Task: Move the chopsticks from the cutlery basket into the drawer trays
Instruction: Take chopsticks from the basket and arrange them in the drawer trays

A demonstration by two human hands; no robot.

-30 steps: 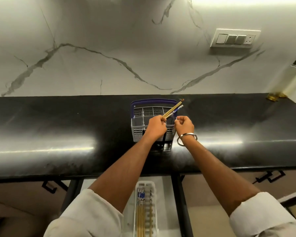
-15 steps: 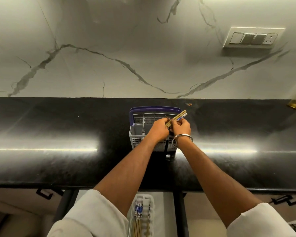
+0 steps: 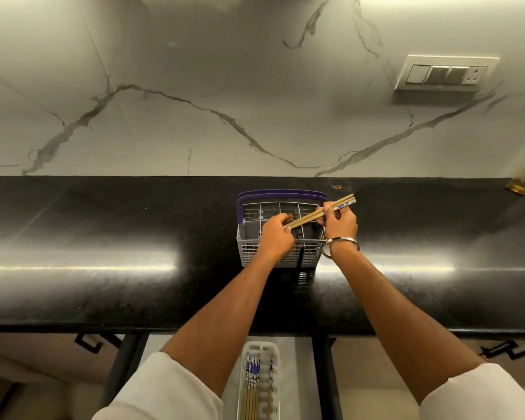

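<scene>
A grey cutlery basket [image 3: 249,241] with a purple handle stands on the black counter. Above it a pair of wooden chopsticks [image 3: 308,216] with blue-patterned tops lies slanted, tops up to the right. My right hand [image 3: 340,221] pinches them near the patterned end. My left hand [image 3: 276,234] grips their thin lower ends over the basket. Below the counter edge, a white drawer tray [image 3: 275,356] holds several more chopsticks [image 3: 250,386] laid lengthwise.
The black counter [image 3: 103,237] runs the full width, backed by a marble wall with a switch plate [image 3: 446,74]. A gold object [image 3: 522,186] sits at the far right. The open drawer [image 3: 297,374] lies between dark cabinet rails.
The chopsticks have come further out to the right, and my right hand has slid up them toward the patterned tops. My left hand now grips the thin ends.
</scene>
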